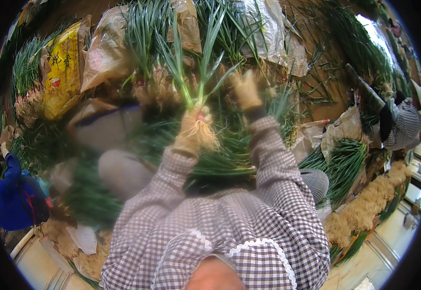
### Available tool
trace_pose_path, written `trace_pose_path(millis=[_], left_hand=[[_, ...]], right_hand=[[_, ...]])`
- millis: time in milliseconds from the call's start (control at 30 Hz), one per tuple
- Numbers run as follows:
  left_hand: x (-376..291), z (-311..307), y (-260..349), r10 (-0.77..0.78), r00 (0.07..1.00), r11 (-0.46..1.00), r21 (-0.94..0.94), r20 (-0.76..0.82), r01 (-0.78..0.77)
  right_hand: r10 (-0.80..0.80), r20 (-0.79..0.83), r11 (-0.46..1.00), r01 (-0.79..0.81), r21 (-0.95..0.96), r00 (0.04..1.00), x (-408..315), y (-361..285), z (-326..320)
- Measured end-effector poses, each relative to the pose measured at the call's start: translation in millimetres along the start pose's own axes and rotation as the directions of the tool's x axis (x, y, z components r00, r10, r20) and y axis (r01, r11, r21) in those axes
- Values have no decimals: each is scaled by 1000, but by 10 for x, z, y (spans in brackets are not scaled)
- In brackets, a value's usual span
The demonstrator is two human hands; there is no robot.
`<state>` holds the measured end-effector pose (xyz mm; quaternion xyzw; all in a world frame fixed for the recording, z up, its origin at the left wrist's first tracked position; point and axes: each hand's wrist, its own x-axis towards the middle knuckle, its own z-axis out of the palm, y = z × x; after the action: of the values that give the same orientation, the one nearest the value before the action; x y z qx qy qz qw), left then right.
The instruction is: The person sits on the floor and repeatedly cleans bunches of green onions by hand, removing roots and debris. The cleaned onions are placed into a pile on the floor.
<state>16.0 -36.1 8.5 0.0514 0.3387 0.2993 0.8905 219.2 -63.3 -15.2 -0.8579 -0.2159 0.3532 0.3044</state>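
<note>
My left hand [192, 127], in a tan glove, is closed around a few green onion plants [200, 87]. Their leaves point away from me and their pale roots hang over the glove, with a pinkish bulb between the fingers. To the right, my right hand [246, 88], also gloved, is raised and blurred by motion; whether it holds anything cannot be told. Beneath both hands lies a heap of green onions [225, 159] in front of my body. More onions [145, 40] with roots towards me lie just beyond the hands.
Plastic sacks, one yellow [63, 69] and one silvery [263, 32], lie among the onions. Another bundle [348, 159] is at right, near a long row of pale roots [366, 203]. A person in blue [18, 199] is at far left, another in checked clothing [404, 123] at far right.
</note>
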Motion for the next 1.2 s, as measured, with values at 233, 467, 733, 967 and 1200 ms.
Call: trace_pose_path(millis=[233,467,733,967,1200], left_hand=[[-23,-66,-121,7,989,919,390,-147,51],[12,-105,-205,138,974,874,484,-178,-35],[-78,-66,-268,198,969,841,533,-145,-92],[80,-33,-304,157,964,656,753,-213,59],[-42,206,-197,-296,933,922,-191,206,335]], right_hand=[[3,465,138,-461,877,885,-368,-102,814],[174,357,147,-382,912,918,-88,20,943],[185,305,426,-356,832,934,-168,-256,470],[69,32,608,-67,791,997,-262,-92,765],[-38,366,287,-340,895,930,-303,-246,343]])
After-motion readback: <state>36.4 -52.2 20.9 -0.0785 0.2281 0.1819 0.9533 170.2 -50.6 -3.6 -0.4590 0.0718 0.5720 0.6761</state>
